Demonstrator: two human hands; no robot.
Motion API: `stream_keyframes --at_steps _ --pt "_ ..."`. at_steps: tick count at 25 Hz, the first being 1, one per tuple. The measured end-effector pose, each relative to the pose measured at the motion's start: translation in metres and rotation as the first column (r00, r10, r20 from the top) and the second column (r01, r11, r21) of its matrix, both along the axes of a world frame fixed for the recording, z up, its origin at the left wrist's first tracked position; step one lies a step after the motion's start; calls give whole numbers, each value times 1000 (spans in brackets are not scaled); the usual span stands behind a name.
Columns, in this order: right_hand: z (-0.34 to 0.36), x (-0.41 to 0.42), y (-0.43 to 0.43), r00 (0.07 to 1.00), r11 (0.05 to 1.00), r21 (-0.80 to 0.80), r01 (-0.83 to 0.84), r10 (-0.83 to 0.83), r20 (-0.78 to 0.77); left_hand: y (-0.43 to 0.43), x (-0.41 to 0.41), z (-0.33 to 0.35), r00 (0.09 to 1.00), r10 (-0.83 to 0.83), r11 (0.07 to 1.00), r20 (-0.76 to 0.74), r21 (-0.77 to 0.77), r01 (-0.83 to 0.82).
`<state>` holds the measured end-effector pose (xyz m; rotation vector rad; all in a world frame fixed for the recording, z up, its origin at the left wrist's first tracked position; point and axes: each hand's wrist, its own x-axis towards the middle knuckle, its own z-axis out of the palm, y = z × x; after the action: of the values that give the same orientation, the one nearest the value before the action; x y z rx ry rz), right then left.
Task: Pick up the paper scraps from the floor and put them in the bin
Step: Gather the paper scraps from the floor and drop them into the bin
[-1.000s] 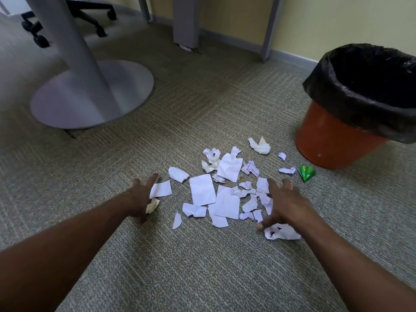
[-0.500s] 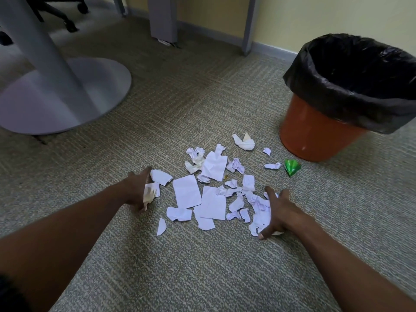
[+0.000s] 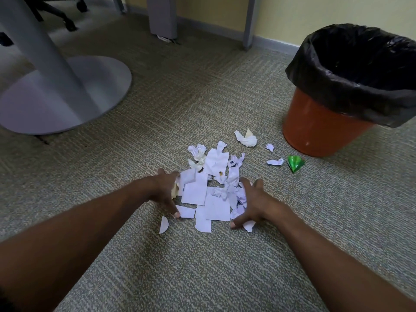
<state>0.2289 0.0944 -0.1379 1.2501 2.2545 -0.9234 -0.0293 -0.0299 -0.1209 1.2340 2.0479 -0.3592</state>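
Grey-green carpet covers the floor, with a yellow wall behind it. At far left stands a round metal pedestal base with its sloping column, and part of a wheeled chair shows beyond it.

Nearer the middle, the left hand lies flat on the carpet, fingers spread and open, its edge pressed against the left side of the paper scraps. One small loose scrap lies just outside its thumb. The pile itself is a mix of flat white pieces and crumpled bits, lying between the two hands. The right hand is likewise open and splayed, cupping the pile's right side, with a scrap under its thumb.

The step in hand looks like raking the scraps together, not yet lifting them. The next move likely calls for pressing both palms inward, scooping under the heap, and carrying it rightward.

Further right lie outlying bits: a crumpled wad, two small scraps and a green wrapper. At far right stands the orange bin, lined with a black bag, well apart from the pile.
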Motion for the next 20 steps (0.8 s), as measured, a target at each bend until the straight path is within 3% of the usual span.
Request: stream_keyframes --at_steps 7,20 --pt "-10 -29 -22 997 998 57 26 -21 -80 3 50 -12 996 1 984 94 177 -18" --pt "-11 -25 -24 926 993 -113 25 -65 -371 3 91 -25 951 85 877 299 430 -213"
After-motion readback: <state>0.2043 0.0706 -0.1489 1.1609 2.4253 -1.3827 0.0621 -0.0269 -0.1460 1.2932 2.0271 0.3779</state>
